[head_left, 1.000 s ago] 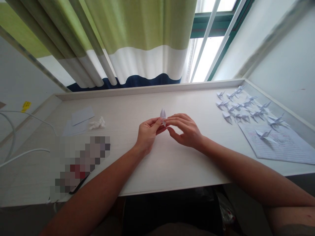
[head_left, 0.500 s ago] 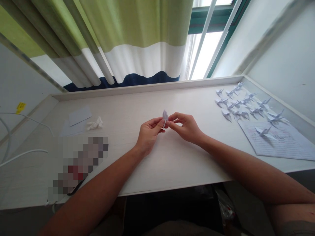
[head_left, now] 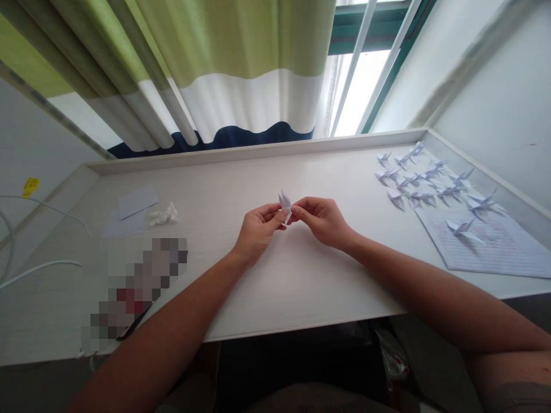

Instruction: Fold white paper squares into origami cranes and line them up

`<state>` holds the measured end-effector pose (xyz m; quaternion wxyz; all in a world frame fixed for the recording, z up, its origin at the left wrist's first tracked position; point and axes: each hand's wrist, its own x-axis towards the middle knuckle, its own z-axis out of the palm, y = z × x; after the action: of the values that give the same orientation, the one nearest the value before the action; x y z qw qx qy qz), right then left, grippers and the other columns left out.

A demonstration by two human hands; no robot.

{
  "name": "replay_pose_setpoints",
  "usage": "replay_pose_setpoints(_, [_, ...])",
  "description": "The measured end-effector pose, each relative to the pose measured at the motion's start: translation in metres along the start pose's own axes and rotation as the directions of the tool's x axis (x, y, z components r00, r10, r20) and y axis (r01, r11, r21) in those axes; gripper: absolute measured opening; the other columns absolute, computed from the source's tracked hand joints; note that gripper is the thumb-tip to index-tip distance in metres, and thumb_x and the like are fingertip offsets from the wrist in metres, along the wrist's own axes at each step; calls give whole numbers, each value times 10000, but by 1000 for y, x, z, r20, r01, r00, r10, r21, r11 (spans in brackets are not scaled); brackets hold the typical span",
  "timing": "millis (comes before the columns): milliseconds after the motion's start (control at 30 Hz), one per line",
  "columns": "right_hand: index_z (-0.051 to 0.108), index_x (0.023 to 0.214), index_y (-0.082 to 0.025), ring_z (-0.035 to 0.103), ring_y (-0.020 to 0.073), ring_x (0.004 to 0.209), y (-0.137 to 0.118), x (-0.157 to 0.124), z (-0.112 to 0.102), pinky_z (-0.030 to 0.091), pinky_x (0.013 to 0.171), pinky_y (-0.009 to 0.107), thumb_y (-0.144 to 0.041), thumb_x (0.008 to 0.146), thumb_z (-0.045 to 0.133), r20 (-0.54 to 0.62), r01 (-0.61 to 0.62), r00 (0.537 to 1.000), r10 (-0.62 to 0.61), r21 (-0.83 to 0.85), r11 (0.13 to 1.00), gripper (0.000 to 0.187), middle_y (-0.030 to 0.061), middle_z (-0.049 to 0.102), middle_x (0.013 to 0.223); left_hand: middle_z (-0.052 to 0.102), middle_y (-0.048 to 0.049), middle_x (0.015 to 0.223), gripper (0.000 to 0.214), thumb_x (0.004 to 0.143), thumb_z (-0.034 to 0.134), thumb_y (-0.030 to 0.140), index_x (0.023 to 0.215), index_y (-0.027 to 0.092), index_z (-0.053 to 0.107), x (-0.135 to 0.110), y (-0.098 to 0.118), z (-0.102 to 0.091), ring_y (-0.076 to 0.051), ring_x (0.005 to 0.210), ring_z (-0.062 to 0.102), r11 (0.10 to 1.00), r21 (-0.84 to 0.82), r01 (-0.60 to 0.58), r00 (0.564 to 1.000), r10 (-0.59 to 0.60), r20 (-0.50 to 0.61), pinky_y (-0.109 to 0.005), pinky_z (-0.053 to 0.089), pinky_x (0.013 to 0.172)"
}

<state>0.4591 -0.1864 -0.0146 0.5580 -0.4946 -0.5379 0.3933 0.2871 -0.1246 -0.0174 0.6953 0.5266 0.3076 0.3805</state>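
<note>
A striped curtain (head_left: 215, 69) in green, white and navy hangs behind your white desk (head_left: 279, 287), beside a bright window (head_left: 361, 97) at the far right. The desk runs the width of the view, with a raised lip along its far edge.

On the right end of the desk lies a lined sheet (head_left: 508, 255), flat and slightly askew, with one paper crane (head_left: 462, 228) sitting on its near-left part. Just beyond the sheet, a flock of paper cranes (head_left: 426, 183) spreads in loose rows toward the far right corner, well apart from your hands.

On the left side, white paper slips (head_left: 136, 201) lie flat, one overlapping another, and a white cable (head_left: 38, 269) curves across the near-left corner.

Your left hand (head_left: 256, 232) and right hand (head_left: 325, 221) meet above the middle of the desk, forearms reaching in from the bottom edge. Each hand is closed in a fingertip pinch, thumb against forefinger, the other fingers curled loosely.

A crumpled paper scrap (head_left: 164, 215) rests just to the right of the slips.

Between your two pinches stands the folded paper piece (head_left: 284, 202), small, white and pointed. It is held upright, clear of the desk surface, gripped at its lower end from both sides, with its tip pointing toward the curtain.
</note>
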Motion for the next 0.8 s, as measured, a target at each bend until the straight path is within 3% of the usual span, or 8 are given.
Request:
replay_pose_setpoints(300, [766,833,-184,764,215,816,1,-1,1,626,808,379,-605,838,823,10,-13,1000,13,21,1000,426,69,807,853,787,-53,823,394,726,930,484,901,168,773,-2,-1,1,-195,797,730,993,99,-57,998,58,-13,-312,560,720])
replay_pose_setpoints(533, [753,869,-186,742,210,832,0,-1,3,611,814,375,-635,896,744,14,0,1000,0,-22,1000,450,70,792,863,780,-34,851,383,767,905,452,1008,190,763,-7,1,6,-176,820,724,997,58,-49,999,50,-21,-279,549,711])
replay_pose_setpoints(800, [730,853,-186,701,198,782,3,-1,3,550,735,341,-653,907,710,16,6,1000,-4,-132,991,471,63,772,826,776,-51,820,319,850,827,482,869,166,783,-4,-1,1,-165,769,691,971,192,-142,988,152,-37,-301,573,743])
